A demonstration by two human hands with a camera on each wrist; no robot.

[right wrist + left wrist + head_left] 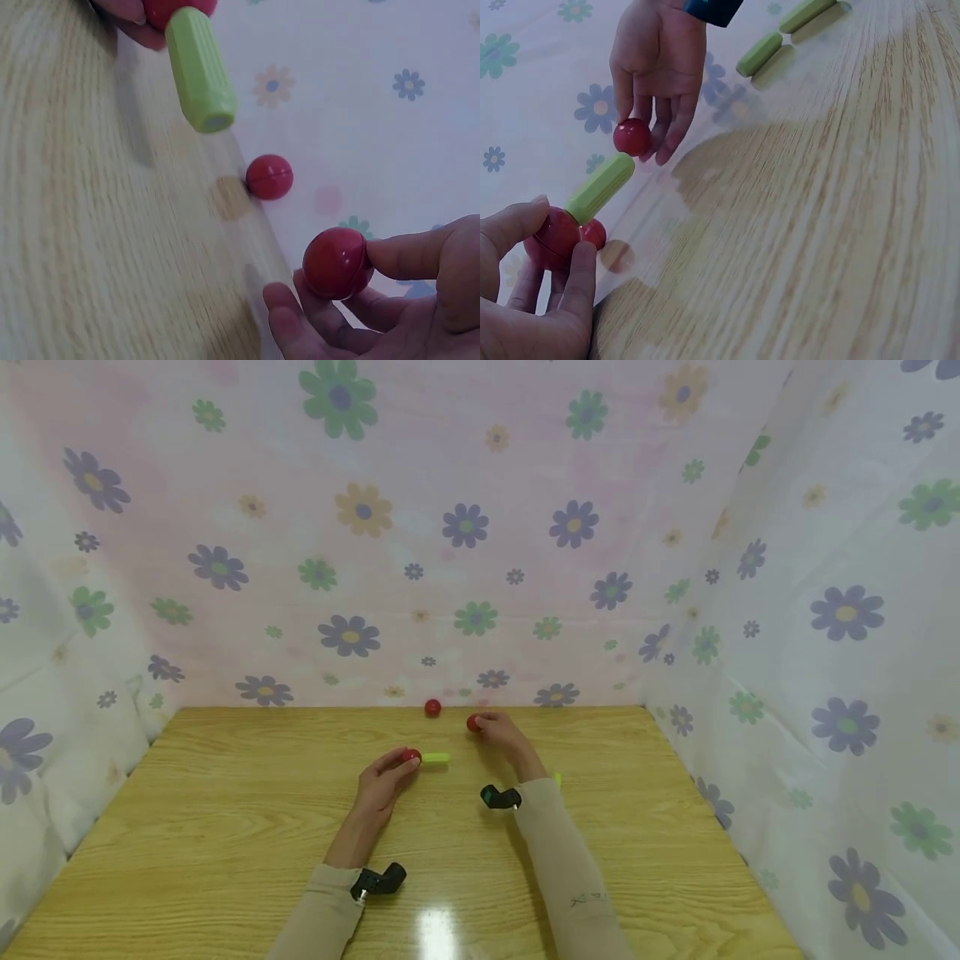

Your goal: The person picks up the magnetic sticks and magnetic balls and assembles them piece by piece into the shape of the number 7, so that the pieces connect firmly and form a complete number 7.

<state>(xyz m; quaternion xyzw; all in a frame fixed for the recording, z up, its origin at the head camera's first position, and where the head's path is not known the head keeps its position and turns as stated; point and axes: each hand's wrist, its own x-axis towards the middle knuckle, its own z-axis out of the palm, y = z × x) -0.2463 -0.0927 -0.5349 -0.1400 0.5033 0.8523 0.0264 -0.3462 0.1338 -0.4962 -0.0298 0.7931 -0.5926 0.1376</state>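
Note:
My left hand [377, 787] pinches a red ball [549, 244] between thumb and fingers. A light green ribbed rod [601, 187] sticks out of that ball toward the right, its other end bare in the right wrist view. Farther back and to the right, my right hand [506, 739] holds a second red ball [336, 262] between thumb and fingertips, with a gap between this ball and the rod in the right wrist view. A third red ball [432, 708] rests at the table's back edge, between and beyond both hands.
Two more green rods, a nearer one [760, 54] and a farther one [808, 13], lie on the wooden table [225, 827]. In the head view my right forearm hides most of them. Flower-patterned cloth [465, 572] hangs behind the table and along its sides.

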